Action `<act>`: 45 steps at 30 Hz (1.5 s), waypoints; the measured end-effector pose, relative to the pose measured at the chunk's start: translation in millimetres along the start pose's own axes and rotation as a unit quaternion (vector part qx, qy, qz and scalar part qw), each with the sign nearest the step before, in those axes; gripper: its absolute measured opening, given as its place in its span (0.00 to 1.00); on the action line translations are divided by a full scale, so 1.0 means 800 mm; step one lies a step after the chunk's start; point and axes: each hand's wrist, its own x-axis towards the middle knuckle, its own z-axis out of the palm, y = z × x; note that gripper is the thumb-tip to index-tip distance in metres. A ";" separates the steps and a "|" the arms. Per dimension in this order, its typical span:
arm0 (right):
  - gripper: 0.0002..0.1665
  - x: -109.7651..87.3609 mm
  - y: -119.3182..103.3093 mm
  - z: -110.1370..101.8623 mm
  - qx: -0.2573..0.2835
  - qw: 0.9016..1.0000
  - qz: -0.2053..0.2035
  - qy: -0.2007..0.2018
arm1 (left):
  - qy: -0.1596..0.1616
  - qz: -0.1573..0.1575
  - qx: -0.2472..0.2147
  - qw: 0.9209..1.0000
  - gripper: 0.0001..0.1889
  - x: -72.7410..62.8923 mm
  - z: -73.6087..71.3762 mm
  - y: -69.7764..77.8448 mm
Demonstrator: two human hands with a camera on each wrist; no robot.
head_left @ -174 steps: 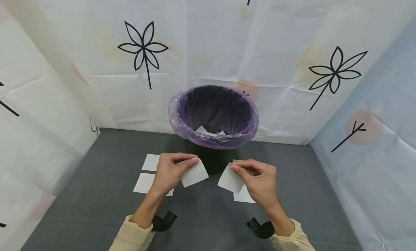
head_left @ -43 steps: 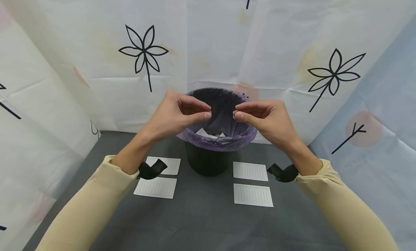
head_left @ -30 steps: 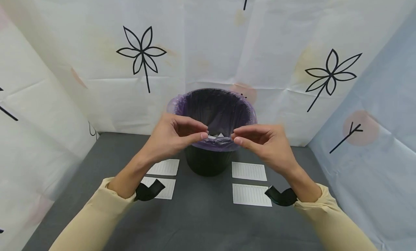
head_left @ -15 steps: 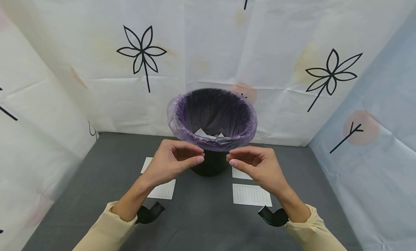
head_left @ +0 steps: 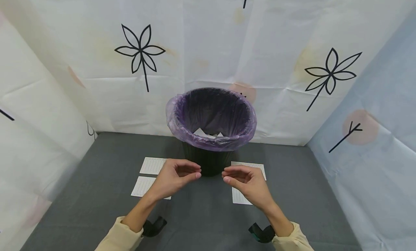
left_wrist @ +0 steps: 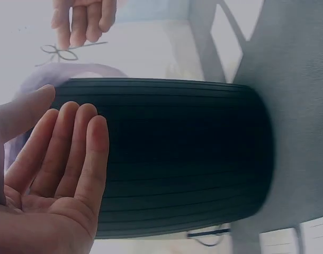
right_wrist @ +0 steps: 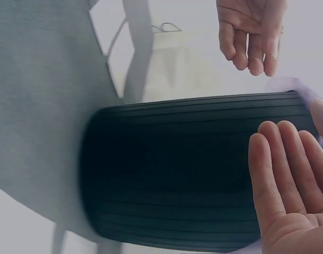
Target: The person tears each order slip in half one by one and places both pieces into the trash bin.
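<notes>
Both hands hover over the grey surface in front of a dark ribbed trash bin (head_left: 208, 160), fingers relaxed and holding nothing. My left hand (head_left: 173, 178) partly covers two lined white paper cards, an upper card (head_left: 152, 165) and a lower card (head_left: 142, 186). Opposite it, my right hand (head_left: 248, 184) overlaps another pair, a far card (head_left: 256, 167) and a near card (head_left: 239, 197). A purple plastic liner (head_left: 211, 143) folds over the bin's rim. Inside lie several white paper pieces (head_left: 199, 132). The left wrist view shows the left fingers (left_wrist: 98, 137) loosely bent beside the bin's wall.
A patterned white cloth (head_left: 214, 38) hangs behind the bin, with more cloth at both sides. The bin stands near the back edge of the grey surface (head_left: 201, 222). A thin dark cord loop (head_left: 90, 130) hangs at the back left corner.
Earliest, each hand pinched a torn paper piece. Both hands later appeared empty over the bin, then drew back and down toward the front, with fingers still relaxed. The cards on the surface stayed put.
</notes>
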 end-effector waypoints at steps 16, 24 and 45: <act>0.18 -0.015 0.081 0.040 0.001 0.997 0.080 0.015 | 0.029 -0.047 0.050 0.997 0.11 -0.022 -0.014 -0.081; 0.22 -0.012 0.104 0.057 0.003 0.995 0.095 0.010 | 0.067 -0.059 0.096 0.991 0.13 -0.040 -0.048 -0.103; 0.21 0.018 0.122 0.113 -0.005 0.994 0.106 -0.034 | 0.172 -0.140 0.296 0.929 0.27 -0.090 -0.140 -0.134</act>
